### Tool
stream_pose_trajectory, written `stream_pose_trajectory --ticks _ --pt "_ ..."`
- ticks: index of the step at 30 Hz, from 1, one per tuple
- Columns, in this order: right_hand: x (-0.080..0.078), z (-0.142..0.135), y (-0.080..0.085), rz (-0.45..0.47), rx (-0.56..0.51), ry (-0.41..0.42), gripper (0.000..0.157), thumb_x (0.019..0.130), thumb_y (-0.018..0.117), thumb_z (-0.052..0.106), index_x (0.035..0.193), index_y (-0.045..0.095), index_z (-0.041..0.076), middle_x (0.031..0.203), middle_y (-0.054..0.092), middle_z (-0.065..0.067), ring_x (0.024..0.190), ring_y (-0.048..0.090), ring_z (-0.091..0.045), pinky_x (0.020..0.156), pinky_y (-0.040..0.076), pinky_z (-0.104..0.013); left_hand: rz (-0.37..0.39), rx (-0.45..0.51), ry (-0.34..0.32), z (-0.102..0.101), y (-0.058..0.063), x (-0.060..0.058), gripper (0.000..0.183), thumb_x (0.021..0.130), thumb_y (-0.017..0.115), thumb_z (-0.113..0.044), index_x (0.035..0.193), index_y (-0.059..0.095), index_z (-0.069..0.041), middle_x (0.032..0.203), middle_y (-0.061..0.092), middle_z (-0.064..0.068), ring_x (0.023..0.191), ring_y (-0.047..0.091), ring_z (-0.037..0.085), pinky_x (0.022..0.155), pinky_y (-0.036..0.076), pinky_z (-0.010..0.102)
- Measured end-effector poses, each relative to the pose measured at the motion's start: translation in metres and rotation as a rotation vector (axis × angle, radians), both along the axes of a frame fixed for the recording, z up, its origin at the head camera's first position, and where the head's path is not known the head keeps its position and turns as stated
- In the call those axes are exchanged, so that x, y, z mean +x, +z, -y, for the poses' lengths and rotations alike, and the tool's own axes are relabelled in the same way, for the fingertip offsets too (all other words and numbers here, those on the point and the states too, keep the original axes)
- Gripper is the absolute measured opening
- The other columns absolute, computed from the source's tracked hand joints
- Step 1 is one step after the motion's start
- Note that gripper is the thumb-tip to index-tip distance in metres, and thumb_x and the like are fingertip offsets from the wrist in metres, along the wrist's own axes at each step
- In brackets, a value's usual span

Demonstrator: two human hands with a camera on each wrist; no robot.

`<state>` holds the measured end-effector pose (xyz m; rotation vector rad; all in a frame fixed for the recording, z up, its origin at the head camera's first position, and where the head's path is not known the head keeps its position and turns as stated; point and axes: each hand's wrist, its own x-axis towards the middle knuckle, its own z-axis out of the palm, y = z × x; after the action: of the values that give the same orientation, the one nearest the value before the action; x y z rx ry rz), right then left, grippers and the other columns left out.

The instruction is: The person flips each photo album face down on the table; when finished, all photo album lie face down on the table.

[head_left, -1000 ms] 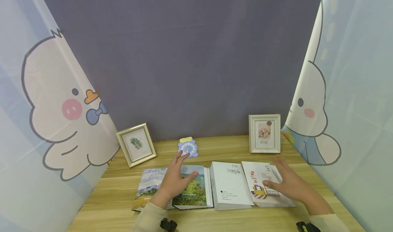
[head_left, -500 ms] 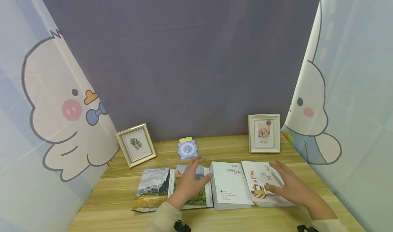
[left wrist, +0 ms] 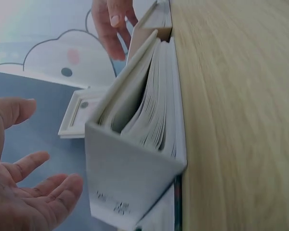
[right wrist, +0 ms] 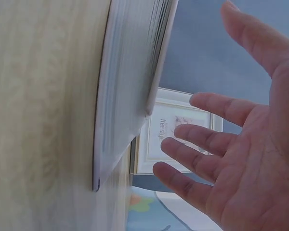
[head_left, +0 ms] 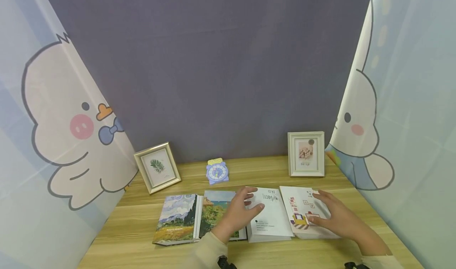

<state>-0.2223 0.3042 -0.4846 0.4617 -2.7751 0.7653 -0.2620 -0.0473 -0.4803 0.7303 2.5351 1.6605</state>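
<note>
White lettered book below the spread left hand, illustrated book below the spread right hand

Soft light in here; right of the broad dark-grey cloth curtain, the pale-blue printed cloth panel glows.

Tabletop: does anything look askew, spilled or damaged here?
Mildly odd: the gold-edged frame at the back left slants in the head view, while the white frame looks nearly square. A white album also shows a dark gap among its pages in the left wrist view. No spill or damage shows.
</note>
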Motion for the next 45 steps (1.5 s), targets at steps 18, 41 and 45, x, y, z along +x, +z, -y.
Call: stream_pose_trajectory --ticks 18,41,45 --pt "0.003 -0.004 -0.008 0.016 -0.041 0.012 0.076 0.08 0.091 0.045 0.133 0.065 -0.003 0.145 0.049 -0.036 0.13 0.049 -0.06 0.102 0.044 -0.073 0.202 0.068 -0.05 -0.033 -0.002 0.002 0.057 0.099 0.076 -0.035 0.148 0.056 -0.017 0.142 0.058 0.016 0.127 0.06 0.036 0.094 0.058 0.042" --pt "0.0 -0.004 -0.01 0.068 -0.042 0.045 0.062 0.081 0.091 0.043 0.125 0.072 0.004 0.136 0.059 -0.023 0.126 0.058 -0.049 0.104 0.047 -0.066 0.277 0.083 -0.135 -0.058 -0.005 0.009 0.051 0.098 0.075 -0.023 0.143 0.06 -0.008 0.137 0.064 0.009 0.115 0.067 0.018 0.084 0.06 0.034" --pt "-0.001 -0.004 -0.009 0.096 -0.05 0.052 0.06 0.082 0.089 0.044 0.125 0.073 0.005 0.138 0.058 -0.025 0.126 0.057 -0.051 0.103 0.047 -0.067 0.29 0.104 -0.169 -0.061 -0.007 0.01 0.05 0.098 0.075 -0.022 0.142 0.06 -0.006 0.137 0.064 0.009 0.108 0.068 0.01 0.082 0.06 0.029"
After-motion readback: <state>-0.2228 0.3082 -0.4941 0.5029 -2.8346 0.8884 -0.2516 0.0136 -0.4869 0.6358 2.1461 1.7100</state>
